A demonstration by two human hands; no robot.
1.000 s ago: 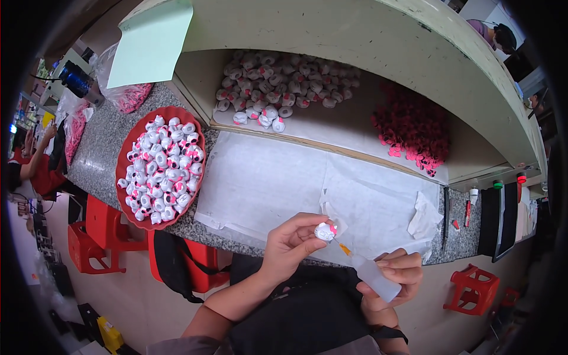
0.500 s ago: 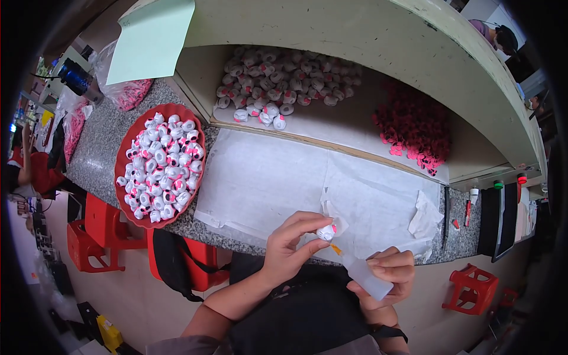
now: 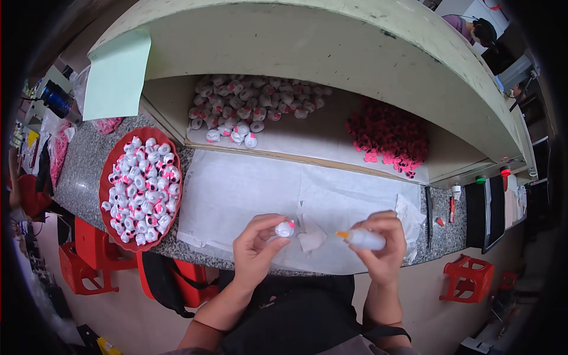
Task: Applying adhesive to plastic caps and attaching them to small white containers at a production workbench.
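Your left hand (image 3: 255, 248) pinches a small white piece (image 3: 284, 229) with pink marks between fingertips and thumb. Your right hand (image 3: 381, 248) grips a glue bottle (image 3: 362, 238), its orange tip pointing left toward the piece but apart from it. Both hang over white paper (image 3: 248, 189) on the granite counter (image 3: 83, 177). A red tray (image 3: 108, 177) of similar pieces sits to your left. More white pieces (image 3: 254, 106) and a pink pile (image 3: 387, 136) lie on the shelf beyond.

Tray (image 3: 112, 177) lies left of paper sheet (image 3: 248, 189) on counter (image 3: 83, 171).
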